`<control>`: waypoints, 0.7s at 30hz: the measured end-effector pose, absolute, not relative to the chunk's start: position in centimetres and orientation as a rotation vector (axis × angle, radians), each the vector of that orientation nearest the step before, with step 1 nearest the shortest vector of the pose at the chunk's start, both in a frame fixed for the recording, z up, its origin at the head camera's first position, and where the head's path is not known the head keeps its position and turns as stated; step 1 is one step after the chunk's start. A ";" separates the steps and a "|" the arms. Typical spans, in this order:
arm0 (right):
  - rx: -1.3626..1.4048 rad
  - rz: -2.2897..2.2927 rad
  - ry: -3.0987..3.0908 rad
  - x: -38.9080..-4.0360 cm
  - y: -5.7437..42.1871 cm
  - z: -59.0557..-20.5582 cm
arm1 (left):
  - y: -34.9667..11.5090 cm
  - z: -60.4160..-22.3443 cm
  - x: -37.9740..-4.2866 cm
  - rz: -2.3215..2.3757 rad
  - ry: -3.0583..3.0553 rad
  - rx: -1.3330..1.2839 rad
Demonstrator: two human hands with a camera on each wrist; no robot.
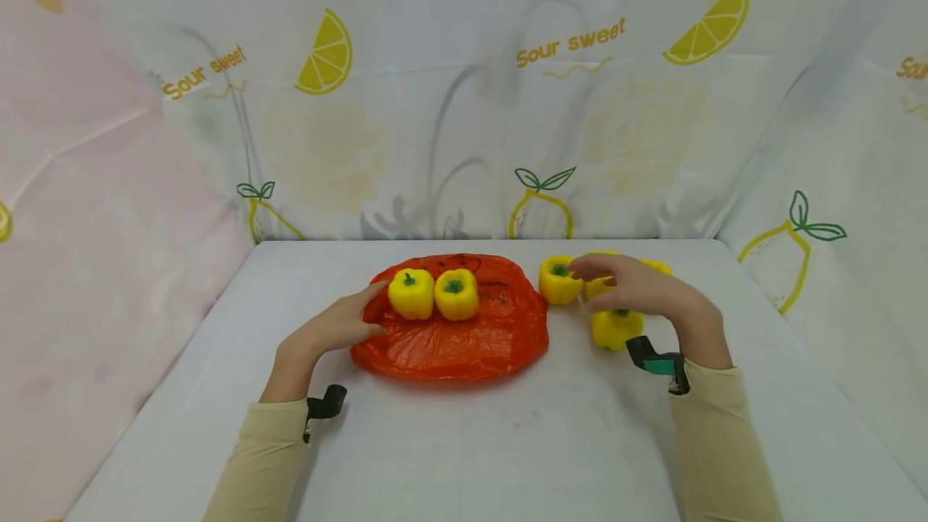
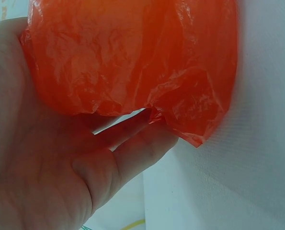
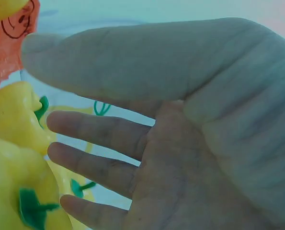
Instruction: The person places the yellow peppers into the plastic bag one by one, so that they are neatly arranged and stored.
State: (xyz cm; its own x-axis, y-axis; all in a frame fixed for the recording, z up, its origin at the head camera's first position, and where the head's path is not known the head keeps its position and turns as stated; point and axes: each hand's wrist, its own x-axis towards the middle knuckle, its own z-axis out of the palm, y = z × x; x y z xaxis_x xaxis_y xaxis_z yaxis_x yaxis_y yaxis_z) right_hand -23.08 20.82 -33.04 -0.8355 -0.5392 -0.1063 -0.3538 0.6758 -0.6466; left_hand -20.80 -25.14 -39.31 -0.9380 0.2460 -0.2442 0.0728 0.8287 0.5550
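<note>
Two yellow bell peppers, one on the left [image 1: 411,294] and one on the right [image 1: 457,295], sit side by side on a red plastic bag [image 1: 464,349]. My left hand [image 1: 337,322] is at the bag's left edge, thumb and fingers spread apart. In the left wrist view, the crumpled bag [image 2: 128,57] lies against the fingers and hides part of them. My right hand [image 1: 641,288] hovers with fingers extended over several more yellow bell peppers [image 1: 618,331] right of the bag. Nothing is between its thumb and fingers; peppers [image 3: 17,120] show just beyond the fingertips.
A white table [image 1: 464,449] bears everything. Behind it hangs a pale curtain [image 1: 449,103] with lemon prints, and similar cloth encloses both sides. Each wrist carries a small black camera mount, such as the left one [image 1: 328,403].
</note>
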 end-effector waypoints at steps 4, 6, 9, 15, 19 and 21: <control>-0.669 -0.887 2.579 -22.8 22.1 -32.9 | -25.2 -39.4 -20.8 0.802 2.708 0.241; -0.659 -0.883 2.568 -22.8 22.6 -33.0 | -25.3 -39.4 -20.8 0.797 2.710 0.242; -0.643 -0.876 2.557 -22.7 23.3 -33.1 | -25.3 -39.3 -20.9 0.787 2.711 0.244; -0.625 -0.860 2.505 -22.8 23.9 -34.0 | -25.2 -39.2 -20.8 0.773 2.710 0.250; -0.590 -0.827 2.479 -23.0 24.2 -34.7 | -25.1 -39.1 -20.7 0.770 2.712 0.250; -0.564 -0.813 2.471 -23.1 24.3 -35.0 | -25.0 -39.1 -20.7 0.769 2.716 0.255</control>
